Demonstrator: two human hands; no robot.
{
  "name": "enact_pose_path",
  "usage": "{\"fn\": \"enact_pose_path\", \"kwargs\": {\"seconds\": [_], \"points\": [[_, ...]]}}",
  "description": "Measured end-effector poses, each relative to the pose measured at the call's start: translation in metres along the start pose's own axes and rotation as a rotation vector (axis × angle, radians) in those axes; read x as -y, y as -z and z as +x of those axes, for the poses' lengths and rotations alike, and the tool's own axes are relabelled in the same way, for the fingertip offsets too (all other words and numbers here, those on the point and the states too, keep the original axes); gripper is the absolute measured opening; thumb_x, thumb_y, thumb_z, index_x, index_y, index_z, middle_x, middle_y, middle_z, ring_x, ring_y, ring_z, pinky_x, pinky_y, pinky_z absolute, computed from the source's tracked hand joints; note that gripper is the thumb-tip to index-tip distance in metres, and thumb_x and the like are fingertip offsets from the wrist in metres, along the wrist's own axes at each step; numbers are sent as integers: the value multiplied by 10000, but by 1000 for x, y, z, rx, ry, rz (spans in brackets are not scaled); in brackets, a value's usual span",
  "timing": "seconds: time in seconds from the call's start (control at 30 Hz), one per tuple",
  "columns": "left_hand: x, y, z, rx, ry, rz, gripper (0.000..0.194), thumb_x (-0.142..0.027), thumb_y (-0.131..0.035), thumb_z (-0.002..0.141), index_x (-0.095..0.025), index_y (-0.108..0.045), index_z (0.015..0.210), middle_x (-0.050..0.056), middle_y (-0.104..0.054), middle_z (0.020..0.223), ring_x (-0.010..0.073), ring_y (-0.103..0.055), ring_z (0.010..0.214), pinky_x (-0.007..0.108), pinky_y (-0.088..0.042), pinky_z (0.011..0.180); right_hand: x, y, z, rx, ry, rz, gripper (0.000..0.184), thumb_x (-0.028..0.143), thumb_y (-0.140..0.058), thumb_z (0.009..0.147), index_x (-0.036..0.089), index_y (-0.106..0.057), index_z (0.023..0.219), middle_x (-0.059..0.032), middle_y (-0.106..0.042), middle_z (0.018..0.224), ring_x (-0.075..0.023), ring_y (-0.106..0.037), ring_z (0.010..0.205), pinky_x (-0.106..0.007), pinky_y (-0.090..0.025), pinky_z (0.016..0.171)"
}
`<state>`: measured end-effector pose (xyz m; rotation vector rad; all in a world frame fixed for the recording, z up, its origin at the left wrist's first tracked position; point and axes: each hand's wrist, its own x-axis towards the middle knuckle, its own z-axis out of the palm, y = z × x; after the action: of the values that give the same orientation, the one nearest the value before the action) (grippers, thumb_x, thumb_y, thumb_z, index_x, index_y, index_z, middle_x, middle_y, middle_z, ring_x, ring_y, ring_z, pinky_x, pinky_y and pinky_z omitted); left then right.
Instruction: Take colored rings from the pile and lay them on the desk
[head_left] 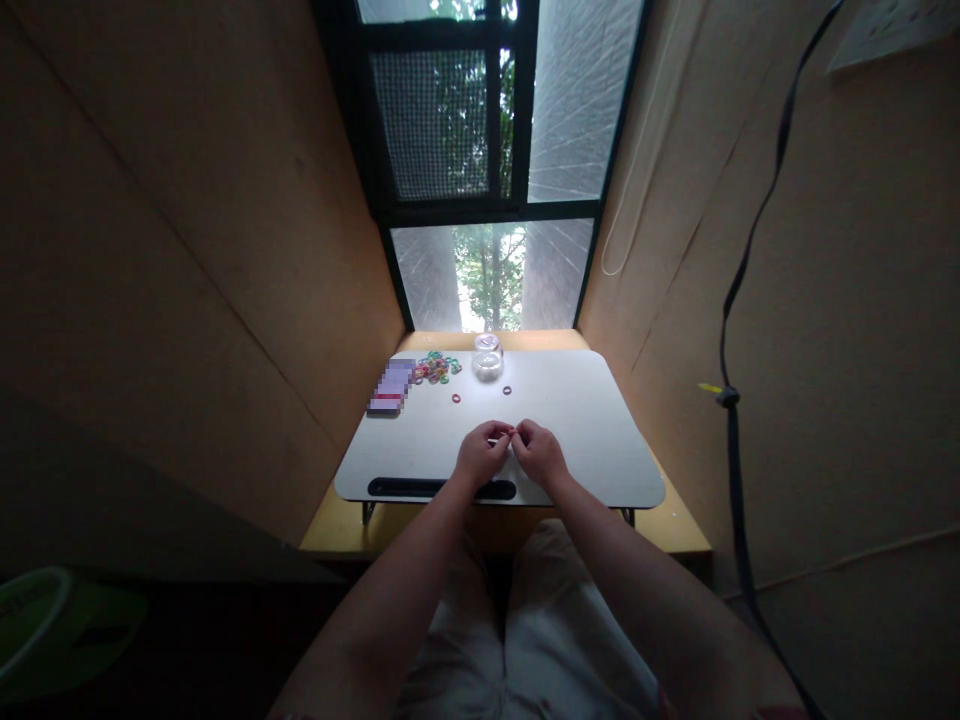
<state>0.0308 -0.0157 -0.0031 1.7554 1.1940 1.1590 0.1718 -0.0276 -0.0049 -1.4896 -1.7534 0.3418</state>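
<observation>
Over the front middle of the white lap table (592, 420), my left hand (484, 448) and my right hand (535, 450) meet at the fingertips. Both are closed in a pinch, and whatever sits between them is too small to make out. Just beyond lie a red ring (456, 398) and a dark purple ring (508, 390), which look like small elastic hair ties. A pile of colourful rings (436, 368) of similar size is farther back on the left. Beside it stands a clear round container (487, 362) near the back edge.
A phone-like flat object (391, 388), blurred out, lies at the table's left edge. Along the front runs a black slot (405, 487), partly behind my left forearm. Wooden walls close in on both sides, with a window (491, 270) behind. A dark strap (731, 450) hangs at right.
</observation>
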Motion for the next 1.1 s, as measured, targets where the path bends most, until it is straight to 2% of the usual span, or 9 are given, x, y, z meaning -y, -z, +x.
{"fn": "enact_pose_path", "kwargs": {"seconds": [0.23, 0.5, 0.8, 0.97, 1.1], "points": [[5, 1, 1, -29, 35, -54, 166, -255, -520, 790, -166, -654, 831, 12, -663, 735, 130, -604, 698, 250, -477, 679, -2, -2, 0, -10, 22, 16, 178, 308, -481, 807, 203, -556, 684, 14, -546, 572, -120, -482, 535, -225, -309, 524], [6, 0, 2, -38, 53, -12, 186, -313, -538, 800, -169, -641, 859, 8, -651, 717, 126, -592, 658, 249, -466, 649, -1, -1, 0, -6, 16, 38, 182, 323, -495, 802, 201, -554, 680, 16, -558, 572, -116, -489, 526, -221, -323, 522], [4, 7, 1, 86, 1, -126, 200, -285, -543, 785, -152, -671, 864, 28, -672, 767, 136, -596, 719, 255, -480, 710, 2, 1, -1, 16, 10, 81, 185, 357, -529, 782, 200, -550, 686, 18, -566, 572, -115, -501, 518, -220, -339, 510], [3, 9, -1, 114, -11, -169, 207, -292, -546, 782, -148, -673, 860, 30, -677, 789, 146, -601, 754, 269, -481, 746, 1, 1, -1, 23, 7, 94, 178, 359, -544, 767, 200, -546, 687, 20, -572, 569, -116, -511, 522, -219, -349, 516], [4, 9, -2, 136, 3, -235, 226, -305, -566, 770, -141, -676, 880, 30, -669, 763, 135, -583, 705, 252, -470, 688, 0, 0, 0, 17, 7, 94, 193, 376, -561, 758, 201, -539, 679, 27, -565, 561, -112, -510, 516, -215, -343, 511]]}}
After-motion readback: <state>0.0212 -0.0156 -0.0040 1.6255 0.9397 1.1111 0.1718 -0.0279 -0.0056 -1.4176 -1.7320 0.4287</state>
